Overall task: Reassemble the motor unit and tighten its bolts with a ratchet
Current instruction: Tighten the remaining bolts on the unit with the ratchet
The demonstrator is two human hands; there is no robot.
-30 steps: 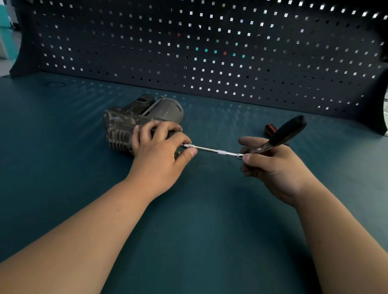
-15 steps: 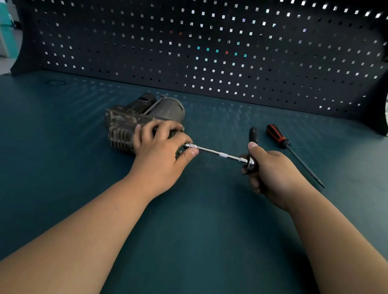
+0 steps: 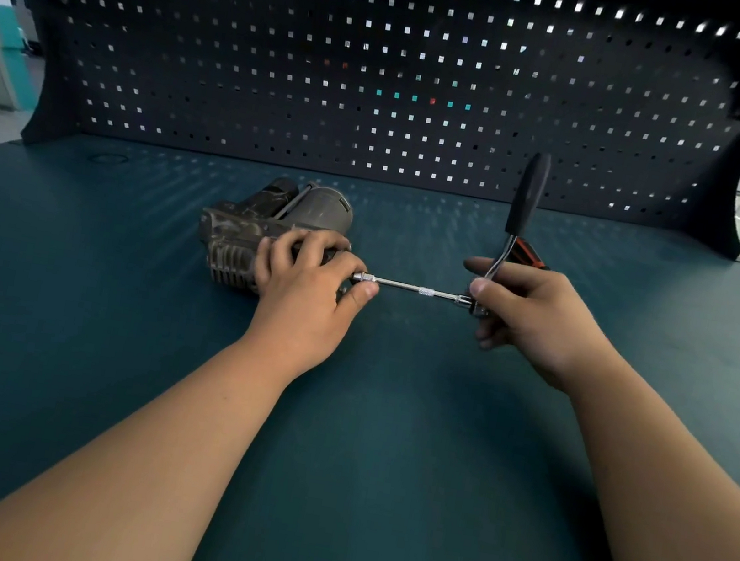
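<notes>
Left of centre on the bench top (image 3: 110, 337): motor unit (image 3: 250, 233), lying on its side, finned end toward the viewer, round can toward the pegboard (image 3: 387, 90). Unmoved since half a second ago.

Left hand (image 3: 309, 290): laid over the right end of the motor unit, fingers curled across its top, thumb tip pressed under the socket end of the extension bar (image 3: 419, 290). Same grip as in both earlier frames.

Extension bar: level, running rightward from the motor unit to the ratchet (image 3: 527, 193). Socket tip hidden by the left fingers; contact with a bolt not determinable. Position unchanged.

Ratchet: head at the right end of the bar, black handle now standing nearly upright against the pegboard. Half a second ago: swung down and away, with only a short stub visible above the fist. One second ago: leaning up and to the right.

Right hand (image 3: 540, 315): thumb and forefinger pinching the ratchet at its neck just above the head, remaining fingers loosely curled below. Half a second ago: closed round the handle as a fist.

Screwdriver (image 3: 528, 256): on the bench top behind the right hand, visible only as a patch of orange-and-black handle. Half a second ago: in full view, shaft pointing right.
</notes>
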